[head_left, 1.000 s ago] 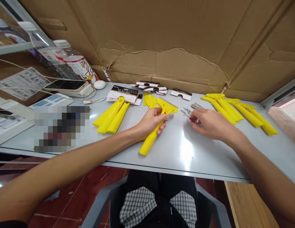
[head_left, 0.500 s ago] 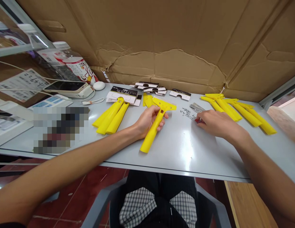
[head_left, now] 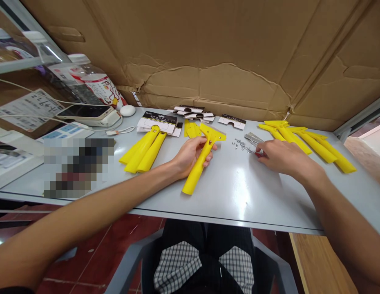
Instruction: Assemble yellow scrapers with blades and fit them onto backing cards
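Note:
My left hand (head_left: 194, 157) is wrapped around the handle of a yellow plastic scraper (head_left: 197, 173), holding it tilted above the table with its wide head at the top. My right hand (head_left: 277, 157) is closed on a screwdriver (head_left: 260, 154); only a bit of its red handle and thin shaft shows, the rest being hidden by the fingers. Just left of that hand lies a scatter of small screws (head_left: 242, 145). Flat metal blades (head_left: 253, 139) rest beside the fingertips. Behind the scraper head are small yellow plates (head_left: 193, 130).
Yellow scrapers with card headers (head_left: 144, 153) lie on the left, and more yellow scrapers (head_left: 312, 145) on the right. Black-and-white cards (head_left: 194, 113) sit along the cardboard wall (head_left: 208, 49). A phone (head_left: 84, 111), cables and bottles (head_left: 95, 81) occupy the left end.
My right hand has drawn slightly right, taking the screwdriver away from the screws. The scraper in my left hand has shifted a little up and right.

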